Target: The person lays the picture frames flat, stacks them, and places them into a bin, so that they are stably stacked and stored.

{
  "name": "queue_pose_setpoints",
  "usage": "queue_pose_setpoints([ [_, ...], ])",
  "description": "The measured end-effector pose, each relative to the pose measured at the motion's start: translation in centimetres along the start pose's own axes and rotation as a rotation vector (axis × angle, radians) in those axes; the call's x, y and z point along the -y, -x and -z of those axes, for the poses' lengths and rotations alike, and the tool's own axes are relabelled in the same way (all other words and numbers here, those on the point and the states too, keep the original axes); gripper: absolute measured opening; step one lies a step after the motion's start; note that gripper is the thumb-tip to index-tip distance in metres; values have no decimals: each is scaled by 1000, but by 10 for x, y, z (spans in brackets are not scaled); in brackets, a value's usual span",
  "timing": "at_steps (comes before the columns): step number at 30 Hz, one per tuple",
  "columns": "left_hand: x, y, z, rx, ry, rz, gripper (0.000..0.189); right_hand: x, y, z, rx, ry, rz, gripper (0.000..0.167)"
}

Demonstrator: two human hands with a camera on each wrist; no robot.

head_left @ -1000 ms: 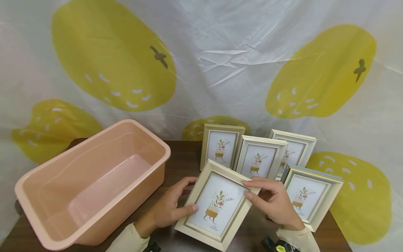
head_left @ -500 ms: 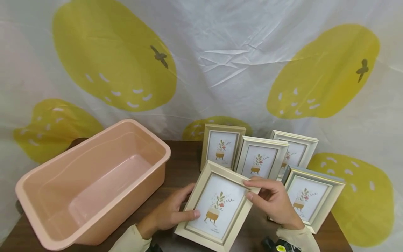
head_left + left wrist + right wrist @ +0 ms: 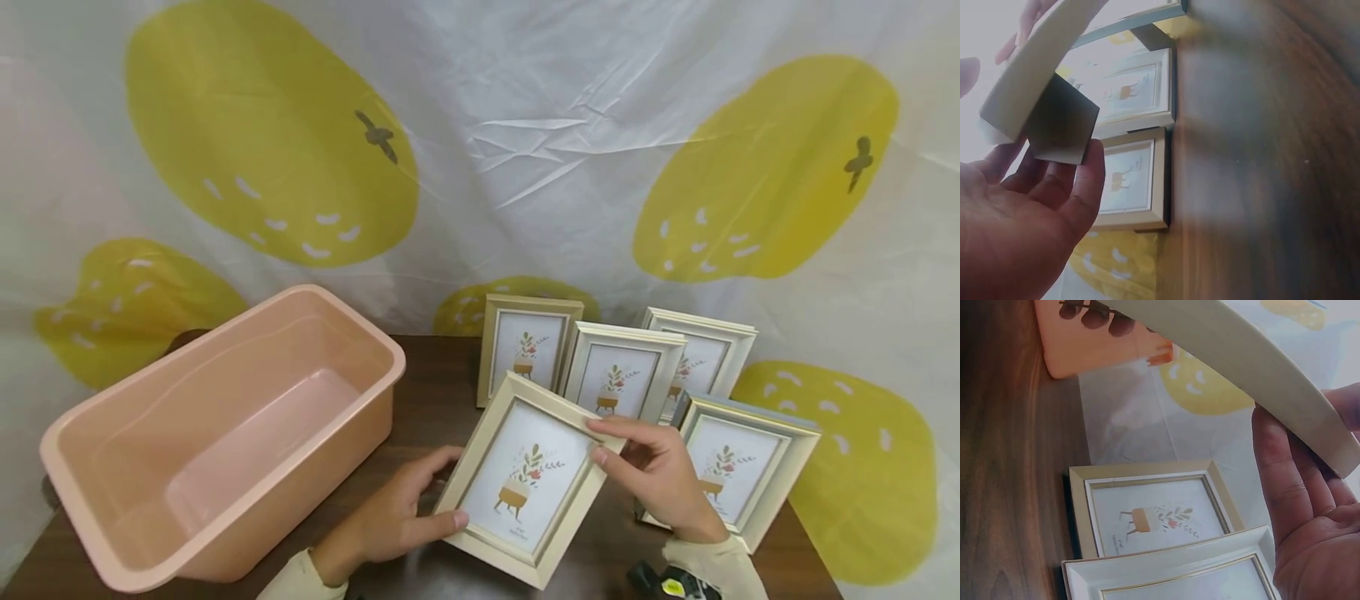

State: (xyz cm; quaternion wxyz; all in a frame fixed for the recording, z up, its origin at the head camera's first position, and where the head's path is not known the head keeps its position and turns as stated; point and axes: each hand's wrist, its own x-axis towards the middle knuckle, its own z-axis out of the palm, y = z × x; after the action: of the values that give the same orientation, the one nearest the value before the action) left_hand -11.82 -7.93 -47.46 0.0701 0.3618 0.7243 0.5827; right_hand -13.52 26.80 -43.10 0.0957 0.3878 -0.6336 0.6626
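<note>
A cream picture frame (image 3: 531,479) with a plant print is held tilted above the table, between both hands. My left hand (image 3: 393,517) grips its lower left side, thumb on the front border and fingers behind. In the left wrist view, those fingers reach the dark support leg (image 3: 1063,122) on the frame's back. My right hand (image 3: 660,475) pinches the upper right corner, thumb and forefinger on the front; its other fingers are behind the frame, as the right wrist view shows.
Behind stand a tan frame (image 3: 487,350), a silvery-white frame (image 3: 667,367), and another pale frame (image 3: 738,354) partly hidden by it. A grey-edged frame (image 3: 776,492) stands right. A pink plastic bin (image 3: 300,500) sits left on the dark wooden table (image 3: 435,375). A fruit-printed cloth (image 3: 525,150) hangs behind.
The held picture frame has shifted slightly up and to the right, with its lower edge higher. Both hands keep their grip. The standing frames and the bin stay in place.
</note>
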Motion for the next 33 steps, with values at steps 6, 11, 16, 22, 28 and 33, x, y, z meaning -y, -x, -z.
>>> queue_pose_setpoints([
  [6,-1,7,-1,-16,-1,30,51,-1,5,-1,-35,58,-41,54],
  [11,-1,14,0,-29,73,52,52,-2,8,-2,-73,110,-88,52],
  [16,-1,22,1,-58,123,75,53,-4,9,-3,-90,122,-160,47],
  [22,-1,29,2,-89,180,102,58,-4,10,-5,-98,122,-223,40],
  [28,2,34,-1,-131,202,126,60,-5,13,-7,-116,139,-249,39],
  [33,1,35,-3,-175,188,224,55,-8,17,-11,-131,80,-285,42],
])
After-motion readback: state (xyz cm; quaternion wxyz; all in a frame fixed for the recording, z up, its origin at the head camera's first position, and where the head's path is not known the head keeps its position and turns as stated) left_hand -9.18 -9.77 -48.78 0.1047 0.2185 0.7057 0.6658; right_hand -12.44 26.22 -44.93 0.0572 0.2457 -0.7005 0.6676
